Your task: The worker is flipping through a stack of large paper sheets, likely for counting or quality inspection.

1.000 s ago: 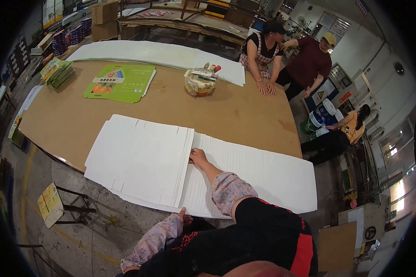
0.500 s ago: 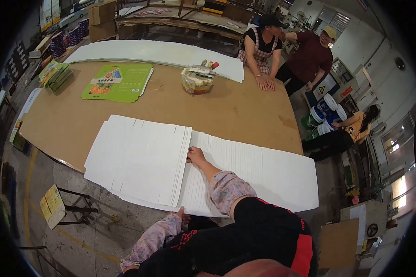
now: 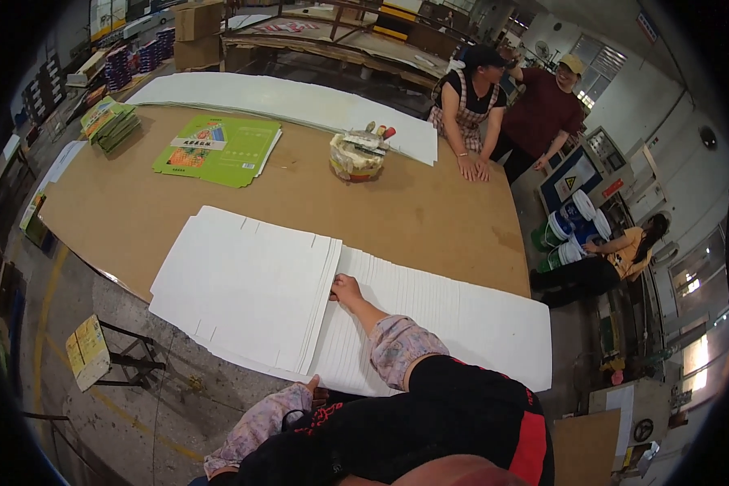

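Note:
A stack of white die-cut cardboard sheets (image 3: pixel 247 292) lies on the near side of a big brown table (image 3: pixel 413 215). It overlaps a long fanned row of white sheets (image 3: pixel 462 320) spread to the right. My right hand (image 3: pixel 346 289) rests with curled fingers at the stack's right edge, touching the sheets. My left hand (image 3: pixel 309 384) sits at the near edge of the white sheets, by the table's front, mostly hidden by my sleeve.
Green printed cartons (image 3: pixel 217 148) lie flat at the far left, with a small green pile (image 3: pixel 109 123) beyond. A tub with tools (image 3: pixel 356 154) stands mid-table. More white sheets (image 3: pixel 292 101) line the far edge. Two people (image 3: pixel 502 105) stand at the far right corner; another sits by blue buckets (image 3: pixel 571 231).
My right hand has stayed at the stack's edge; the view has shifted slightly. The people at the far corner have moved a little.

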